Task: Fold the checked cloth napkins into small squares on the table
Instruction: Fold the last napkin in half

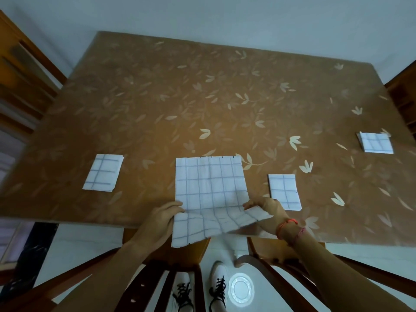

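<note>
white checked napkin (209, 185), soft and light, is lying at the table's (225, 97) 6 o'clock edge, its near half drooping off. left hand (161, 219) and right hand (266, 209) are pinching its 9 and 3 o'clock edges; the near corners look like the better hold.

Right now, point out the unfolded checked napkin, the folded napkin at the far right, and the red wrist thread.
unfolded checked napkin (209, 183), head view, flat middle on the table.
far-right folded napkin (375, 144), head view, centre of its top layer.
red wrist thread (287, 223), head view, strand across the right wrist.
</note>
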